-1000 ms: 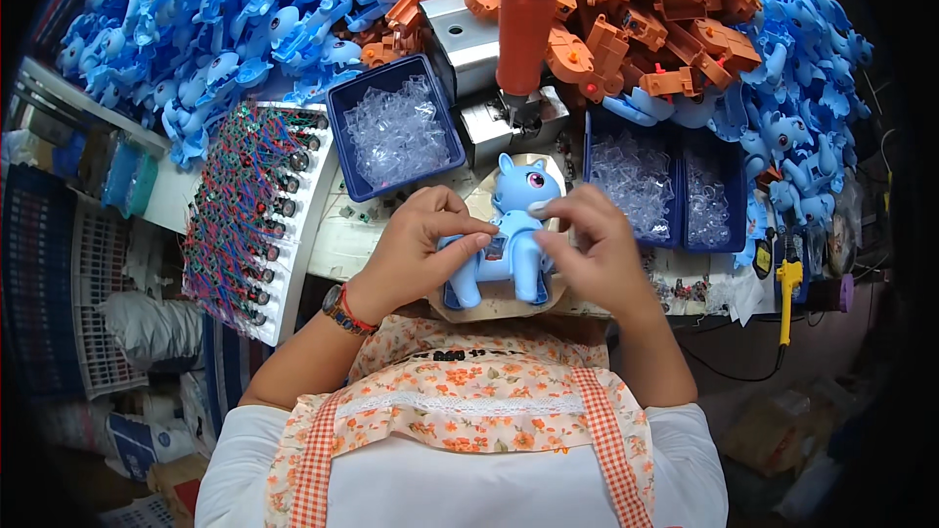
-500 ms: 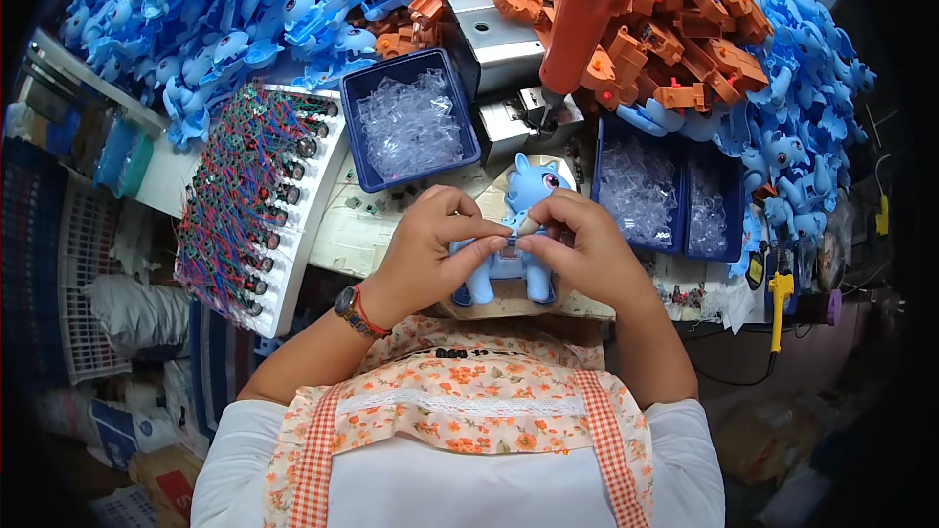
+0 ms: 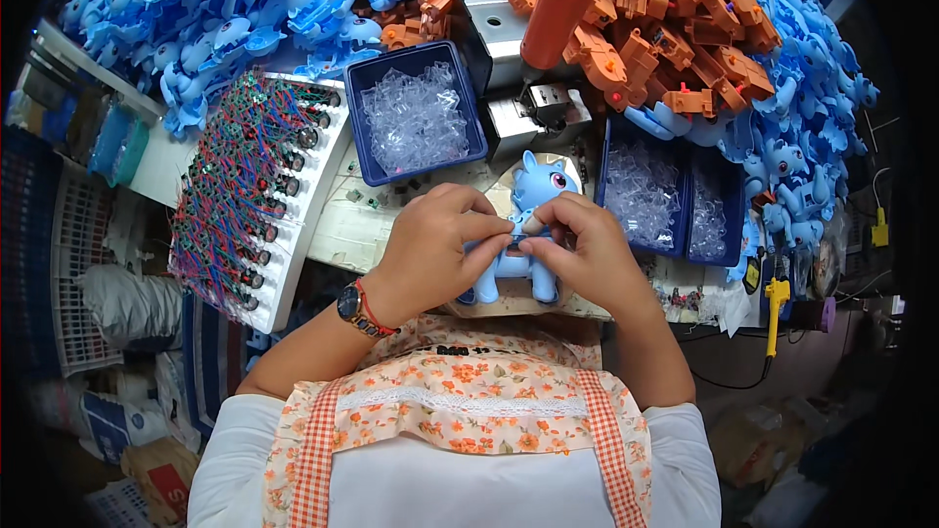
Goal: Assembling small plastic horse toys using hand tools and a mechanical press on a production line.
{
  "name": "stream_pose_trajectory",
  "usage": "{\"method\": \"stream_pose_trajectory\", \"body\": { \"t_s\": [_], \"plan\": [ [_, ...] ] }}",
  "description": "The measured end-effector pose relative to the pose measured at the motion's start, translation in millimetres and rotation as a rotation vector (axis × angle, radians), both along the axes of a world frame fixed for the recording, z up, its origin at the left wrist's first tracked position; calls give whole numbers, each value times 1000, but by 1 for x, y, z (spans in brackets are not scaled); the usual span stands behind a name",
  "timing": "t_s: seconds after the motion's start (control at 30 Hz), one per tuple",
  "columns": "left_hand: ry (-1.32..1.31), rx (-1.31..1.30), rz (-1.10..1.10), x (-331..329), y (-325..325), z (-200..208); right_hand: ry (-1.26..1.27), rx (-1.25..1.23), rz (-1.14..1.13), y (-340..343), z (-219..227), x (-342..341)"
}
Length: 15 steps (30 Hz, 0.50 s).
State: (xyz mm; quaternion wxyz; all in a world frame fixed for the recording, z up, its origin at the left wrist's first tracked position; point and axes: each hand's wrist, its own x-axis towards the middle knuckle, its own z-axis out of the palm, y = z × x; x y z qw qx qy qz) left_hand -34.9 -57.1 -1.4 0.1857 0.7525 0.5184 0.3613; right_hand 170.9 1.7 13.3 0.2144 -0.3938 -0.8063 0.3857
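Note:
A light-blue toy pony with a large eye lies on a tan board, its head away from me and its legs toward me. My left hand comes over its body from the left, thumb and forefinger pinched together at the middle. From the right, my right hand meets it there, thumb and forefinger also closed, with a pale cover on one fingertip. The fingertips of both hands almost touch above the pony's open body. Whatever small piece they pinch is hidden by the fingers.
Blue bins of clear plastic pieces flank a metal fixture, an orange tool above it. A white foam tray holds wired circuit parts. Orange housings and blue shells pile behind. A yellow-handled tool hangs at right.
Both hands stay pinched at the pony's body with only slight finger movement. The orange tool's lower end now sits higher above the metal fixture. The whole view has shifted a little.

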Motion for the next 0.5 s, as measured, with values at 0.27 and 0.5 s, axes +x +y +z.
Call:
{"method": "stream_pose_trajectory", "body": {
  "t_s": [0.27,0.5],
  "plan": [
    [288,168,-83,8,-16,10,-37,162,8,-11,8,0],
    [526,195,-79,19,-24,7,-182,371,47,-24,8,0]
  ]
}}
